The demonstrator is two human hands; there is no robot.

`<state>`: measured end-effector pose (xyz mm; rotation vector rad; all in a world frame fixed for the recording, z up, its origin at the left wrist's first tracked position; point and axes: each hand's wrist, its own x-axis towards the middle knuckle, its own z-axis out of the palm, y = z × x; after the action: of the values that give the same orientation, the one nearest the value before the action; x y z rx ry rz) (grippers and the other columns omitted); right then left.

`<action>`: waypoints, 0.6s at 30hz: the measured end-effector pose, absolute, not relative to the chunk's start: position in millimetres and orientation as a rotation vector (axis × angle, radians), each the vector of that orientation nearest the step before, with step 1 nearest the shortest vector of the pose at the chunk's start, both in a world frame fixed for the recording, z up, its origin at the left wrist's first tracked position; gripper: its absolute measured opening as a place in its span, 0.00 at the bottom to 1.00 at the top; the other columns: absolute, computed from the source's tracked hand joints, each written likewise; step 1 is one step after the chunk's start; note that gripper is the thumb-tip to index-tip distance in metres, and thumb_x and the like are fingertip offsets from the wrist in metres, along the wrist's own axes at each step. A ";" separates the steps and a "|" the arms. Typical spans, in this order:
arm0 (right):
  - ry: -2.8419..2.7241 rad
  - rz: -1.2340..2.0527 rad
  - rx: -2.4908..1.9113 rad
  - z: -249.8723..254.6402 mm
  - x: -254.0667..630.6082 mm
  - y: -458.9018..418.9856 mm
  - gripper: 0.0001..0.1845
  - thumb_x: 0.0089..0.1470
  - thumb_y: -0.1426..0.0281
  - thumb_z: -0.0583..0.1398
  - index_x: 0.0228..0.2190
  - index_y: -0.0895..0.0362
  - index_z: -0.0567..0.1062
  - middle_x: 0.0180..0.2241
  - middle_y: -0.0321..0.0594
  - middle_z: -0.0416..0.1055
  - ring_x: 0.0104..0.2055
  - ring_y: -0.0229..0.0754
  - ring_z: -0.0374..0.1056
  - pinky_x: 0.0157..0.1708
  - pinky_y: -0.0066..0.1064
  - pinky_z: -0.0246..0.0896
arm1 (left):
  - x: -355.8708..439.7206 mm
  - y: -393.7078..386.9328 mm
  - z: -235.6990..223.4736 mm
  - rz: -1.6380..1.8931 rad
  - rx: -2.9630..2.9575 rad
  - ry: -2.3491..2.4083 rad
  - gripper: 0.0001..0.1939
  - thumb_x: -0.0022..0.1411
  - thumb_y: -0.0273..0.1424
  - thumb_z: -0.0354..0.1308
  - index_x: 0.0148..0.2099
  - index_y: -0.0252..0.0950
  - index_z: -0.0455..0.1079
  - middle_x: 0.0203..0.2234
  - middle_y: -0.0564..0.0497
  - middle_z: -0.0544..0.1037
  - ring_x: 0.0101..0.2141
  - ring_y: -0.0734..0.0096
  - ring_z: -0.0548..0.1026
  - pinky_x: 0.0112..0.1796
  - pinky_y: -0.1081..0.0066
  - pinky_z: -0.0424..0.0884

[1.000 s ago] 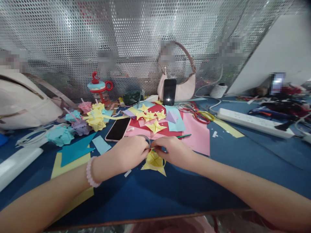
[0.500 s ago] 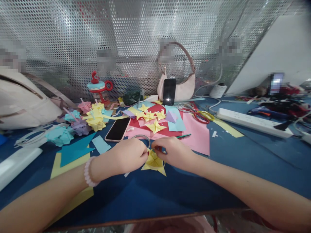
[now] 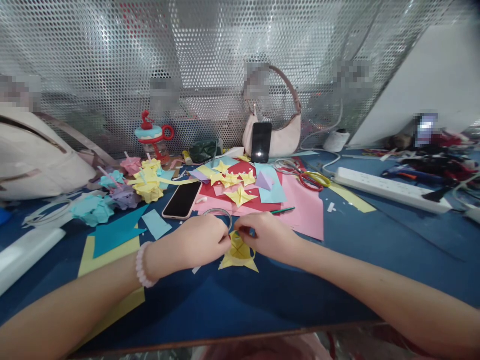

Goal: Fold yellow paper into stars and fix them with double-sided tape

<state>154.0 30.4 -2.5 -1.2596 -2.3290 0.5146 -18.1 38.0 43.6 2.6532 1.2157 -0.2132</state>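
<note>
Above the blue tabletop, my left hand is closed in a pinch at the left side of a yellow folded-paper star. My right hand pinches at its upper right, with thumb and forefinger curled close to the left fingertips. A thin yellow paper strip curves in a loop over the star between the hands. The fingers hide the exact grip. Just behind the hands lie a clear tape roll and a green pen-like stick.
Several yellow folded stars lie on red and pink sheets. Left stand folded-paper balls, a phone and teal paper. Scissors, a power strip and a handbag with a phone against it are farther back.
The loop of yellow strip hangs lower over the star's front. My left hand has moved slightly right, and both hands stay pinched at the paper.
</note>
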 end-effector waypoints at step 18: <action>-2.329 0.550 -1.175 -2.6 151.4 29.5 0.13 0.44 0.82 0.54 0.30 0.59 0.74 0.29 0.40 0.73 0.30 0.37 0.66 0.30 0.25 0.57 | -19.2 36.7 51.0 -0.277 2.648 1.227 0.15 0.54 0.30 0.43 0.19 0.35 0.62 0.12 0.53 0.63 0.14 0.75 0.56 0.17 0.73 0.49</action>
<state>151.4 29.5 -2.6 -1.1750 -2.3289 0.5505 -19.2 36.7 51.0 2.6475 1.2265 -0.2767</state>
